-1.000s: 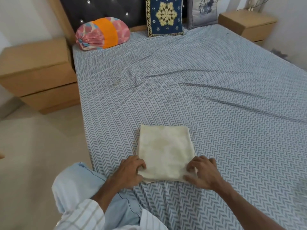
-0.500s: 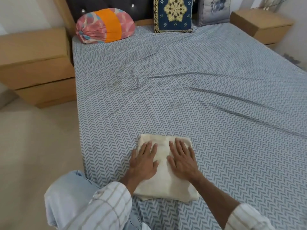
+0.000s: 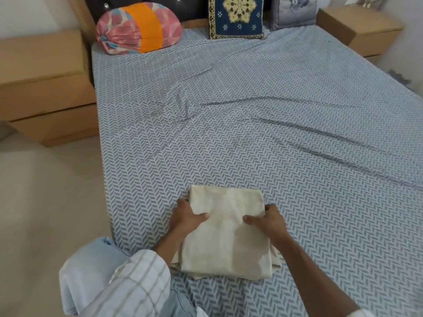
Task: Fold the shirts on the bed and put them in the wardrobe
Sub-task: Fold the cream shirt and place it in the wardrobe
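A cream shirt point(image 3: 225, 234), folded into a flat rectangle, lies near the front edge of the bed point(image 3: 274, 133), which has a grey herringbone sheet. My left hand point(image 3: 186, 219) grips its left side, thumb on top and fingers tucked under the cloth. On the right side my right hand point(image 3: 267, 221) holds it the same way, thumb on top. The far end of the shirt looks slightly raised off the sheet. A light blue garment point(image 3: 91, 266) hangs over my left forearm.
A pink and orange bolster point(image 3: 137, 30), a blue patterned cushion point(image 3: 237, 17) and a grey cushion point(image 3: 293, 12) line the headboard. Wooden bedside units stand at the left point(image 3: 43, 85) and back right point(image 3: 357, 30). Beige floor point(image 3: 50, 191) lies left of the bed.
Both hands lay flat on top of the shirt half a second ago. They have slid out to its left and right sides and now grip it.
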The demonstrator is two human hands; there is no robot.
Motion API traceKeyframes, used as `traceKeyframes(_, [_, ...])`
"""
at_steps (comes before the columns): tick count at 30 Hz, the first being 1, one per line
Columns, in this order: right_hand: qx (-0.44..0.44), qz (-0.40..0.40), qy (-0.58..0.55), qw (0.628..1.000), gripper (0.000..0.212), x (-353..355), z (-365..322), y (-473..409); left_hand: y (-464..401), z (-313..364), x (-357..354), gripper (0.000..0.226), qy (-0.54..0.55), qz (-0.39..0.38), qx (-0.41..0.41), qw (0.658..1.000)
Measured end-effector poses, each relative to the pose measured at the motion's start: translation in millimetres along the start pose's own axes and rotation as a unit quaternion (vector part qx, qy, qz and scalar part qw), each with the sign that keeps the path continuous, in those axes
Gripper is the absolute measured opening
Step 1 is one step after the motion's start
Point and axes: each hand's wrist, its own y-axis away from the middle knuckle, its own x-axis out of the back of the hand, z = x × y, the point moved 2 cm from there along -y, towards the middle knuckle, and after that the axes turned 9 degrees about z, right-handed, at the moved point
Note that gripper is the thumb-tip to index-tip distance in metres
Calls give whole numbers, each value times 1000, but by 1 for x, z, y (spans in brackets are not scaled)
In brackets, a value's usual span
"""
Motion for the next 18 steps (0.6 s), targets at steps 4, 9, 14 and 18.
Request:
traceKeyframes(4, [-29, -104, -41, 993, 43, 1, -10, 1, -4, -11, 4, 83, 116, -72, 28, 990])
traceKeyframes(9, [9, -236, -81, 968, 74, 6, -36, 3, 17, -11, 35, 41, 267, -142, 13, 953])
traceKeyframes(14, [153, -298, -107, 936, 68, 0, -110, 16, 15, -20, 108, 41, 357, -95, -26, 929])
traceKeyframes(18, [234, -266, -119, 928, 71, -4, -172, 23, 3, -16, 171, 42, 385, -37, -70, 920])
